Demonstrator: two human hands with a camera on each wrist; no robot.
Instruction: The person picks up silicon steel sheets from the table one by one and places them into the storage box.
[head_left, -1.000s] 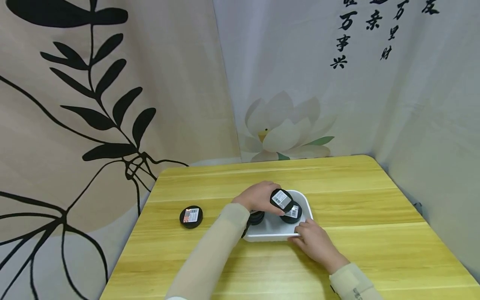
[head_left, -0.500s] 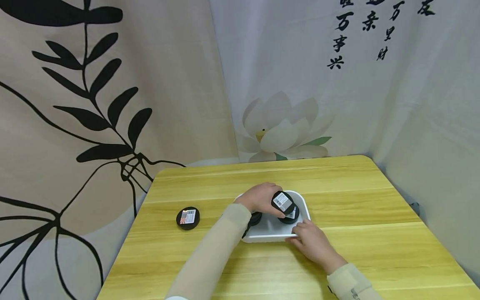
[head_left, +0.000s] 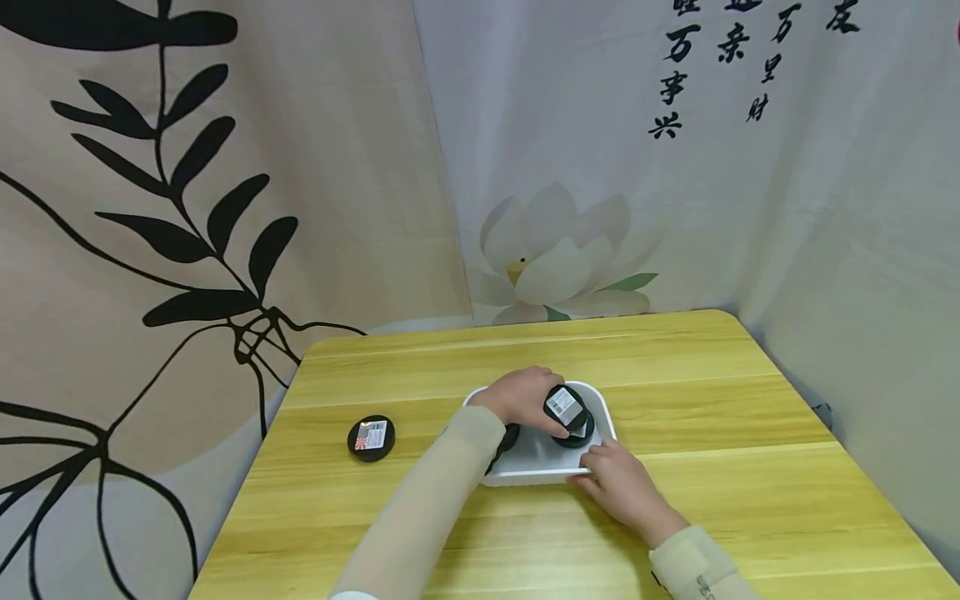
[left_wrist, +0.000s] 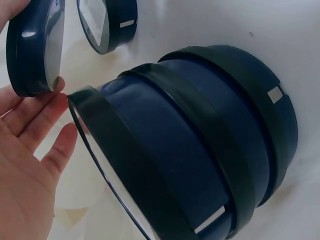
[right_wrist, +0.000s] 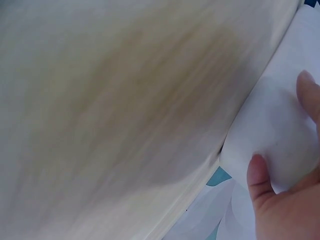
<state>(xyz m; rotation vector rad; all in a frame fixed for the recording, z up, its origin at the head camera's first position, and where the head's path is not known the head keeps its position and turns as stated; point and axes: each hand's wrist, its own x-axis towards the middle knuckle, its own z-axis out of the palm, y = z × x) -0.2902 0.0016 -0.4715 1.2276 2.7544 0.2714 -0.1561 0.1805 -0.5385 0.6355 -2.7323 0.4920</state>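
My left hand (head_left: 519, 395) reaches over the white tray (head_left: 528, 478) and pinches a flat black round tin (head_left: 564, 405) with a white barcode label. That tin is tilted and overlaps another black tin (head_left: 581, 439) lying in the tray. In the left wrist view, a stack of dark round tins (left_wrist: 175, 135) stands beside the left hand's fingers; the left forearm mostly hides it in the head view. My right hand (head_left: 618, 485) grips the tray's near right rim, fingers over the edge and thumb low on the outside.
One more black round tin (head_left: 371, 438) with a label lies on the wooden table (head_left: 750, 467), left of the tray. Behind the table's far edge hangs a printed curtain (head_left: 360, 167). A pale curtain closes off the right side.
My left hand has moved the held tin slightly right and down, so it covers more of the tin in the tray. The right hand stays on the rim. The head view shifts slightly.
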